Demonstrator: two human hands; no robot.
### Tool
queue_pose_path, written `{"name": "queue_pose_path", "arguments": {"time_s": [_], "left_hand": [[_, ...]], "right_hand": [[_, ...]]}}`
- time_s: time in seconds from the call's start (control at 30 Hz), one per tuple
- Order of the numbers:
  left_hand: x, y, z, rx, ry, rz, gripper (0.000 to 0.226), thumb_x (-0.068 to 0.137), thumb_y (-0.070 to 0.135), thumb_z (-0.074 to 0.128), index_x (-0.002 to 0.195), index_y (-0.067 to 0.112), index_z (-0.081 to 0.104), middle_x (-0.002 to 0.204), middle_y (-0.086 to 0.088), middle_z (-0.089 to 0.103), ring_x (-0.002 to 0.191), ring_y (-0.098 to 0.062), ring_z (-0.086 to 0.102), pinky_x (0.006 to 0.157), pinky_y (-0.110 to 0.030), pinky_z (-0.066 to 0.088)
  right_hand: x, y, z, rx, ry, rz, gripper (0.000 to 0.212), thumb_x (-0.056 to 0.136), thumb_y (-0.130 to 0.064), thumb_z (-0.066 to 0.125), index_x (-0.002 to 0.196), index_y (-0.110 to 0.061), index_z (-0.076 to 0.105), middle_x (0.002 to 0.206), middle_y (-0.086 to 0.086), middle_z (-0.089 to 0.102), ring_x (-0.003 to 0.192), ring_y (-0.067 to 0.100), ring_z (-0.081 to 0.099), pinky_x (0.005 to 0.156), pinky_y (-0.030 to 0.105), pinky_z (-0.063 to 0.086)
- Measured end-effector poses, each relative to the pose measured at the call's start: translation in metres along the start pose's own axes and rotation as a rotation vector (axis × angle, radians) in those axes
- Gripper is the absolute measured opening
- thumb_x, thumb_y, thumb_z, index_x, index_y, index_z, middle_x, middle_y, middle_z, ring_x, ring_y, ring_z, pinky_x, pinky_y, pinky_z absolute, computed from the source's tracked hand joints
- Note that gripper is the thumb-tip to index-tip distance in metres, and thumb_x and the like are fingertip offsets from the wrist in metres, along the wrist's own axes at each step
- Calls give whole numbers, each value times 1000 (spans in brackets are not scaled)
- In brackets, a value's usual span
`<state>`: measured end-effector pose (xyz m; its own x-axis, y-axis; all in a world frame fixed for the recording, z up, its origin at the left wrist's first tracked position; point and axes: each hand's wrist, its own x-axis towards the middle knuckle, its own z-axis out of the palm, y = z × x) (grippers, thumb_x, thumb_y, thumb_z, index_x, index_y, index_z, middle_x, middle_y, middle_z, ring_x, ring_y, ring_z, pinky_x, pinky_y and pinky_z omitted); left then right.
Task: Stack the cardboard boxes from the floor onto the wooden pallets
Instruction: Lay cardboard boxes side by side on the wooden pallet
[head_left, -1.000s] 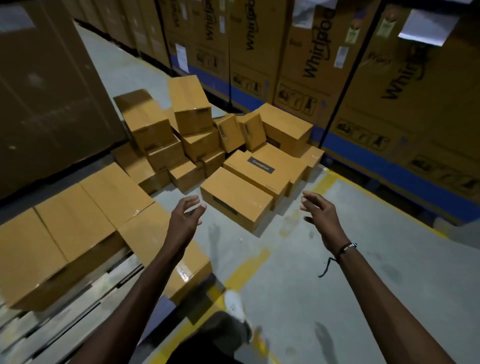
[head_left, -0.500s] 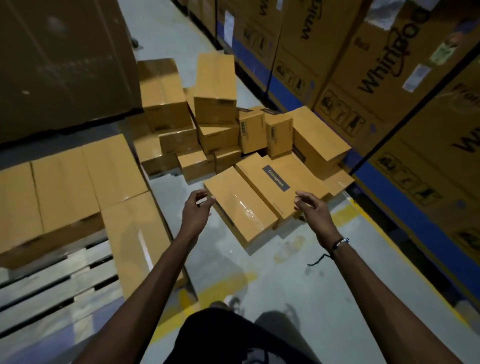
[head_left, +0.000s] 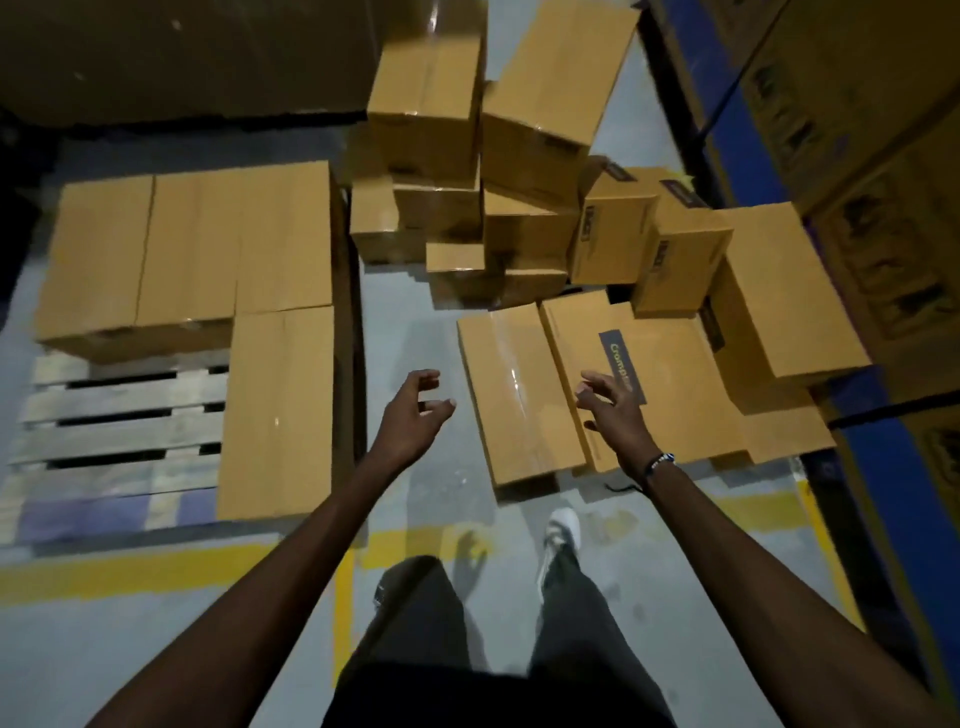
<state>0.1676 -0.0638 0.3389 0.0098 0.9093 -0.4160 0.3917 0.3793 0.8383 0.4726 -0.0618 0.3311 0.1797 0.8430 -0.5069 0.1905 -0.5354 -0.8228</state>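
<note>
Cardboard boxes (head_left: 524, 218) lie heaped on the grey floor (head_left: 405, 322) ahead, beside a wooden pallet (head_left: 119, 415) that already carries several boxes (head_left: 192, 249) along its far and right edges. Nearest the person lies a flat box (head_left: 519, 395), touching a second one that bears a dark label (head_left: 623, 364). Both hands are empty, fingers loosely spread: the left hand (head_left: 413, 415) over bare floor, the right hand (head_left: 613, 410) above the two flat boxes. A white shoe (head_left: 561, 530) stands near a yellow floor line (head_left: 156, 566).
</note>
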Motion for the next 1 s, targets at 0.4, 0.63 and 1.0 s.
{"name": "queue_pose_path", "arguments": {"time_s": [0.4, 0.63, 1.0], "left_hand": [[240, -189, 162, 234, -64, -87, 74, 93, 27, 76, 155, 20, 35, 147, -14, 49, 115, -24, 62, 92, -33, 50], [364, -337, 249, 276, -60, -126, 87, 90, 34, 80, 159, 23, 29, 161, -17, 28, 141, -37, 42, 113, -42, 41], [418, -418, 300, 294, -115, -80, 121, 81, 37, 87, 165, 18, 3, 166, -22, 21, 147, -44, 29, 114, -57, 36]], "right_hand": [[261, 198, 37, -186, -71, 75, 44, 101, -23, 64, 144, -28, 56, 130, 2, 61, 102, 12, 62, 66, 11, 52], [379, 313, 82, -202, -63, 22, 53, 102, -19, 63, 152, -26, 46, 155, 2, 46, 135, 19, 51, 106, 46, 52], [445, 394, 109, -482, 1, -2, 72, 99, -16, 64, 162, -18, 28, 170, 2, 20, 156, 22, 19, 123, 38, 18]]}}
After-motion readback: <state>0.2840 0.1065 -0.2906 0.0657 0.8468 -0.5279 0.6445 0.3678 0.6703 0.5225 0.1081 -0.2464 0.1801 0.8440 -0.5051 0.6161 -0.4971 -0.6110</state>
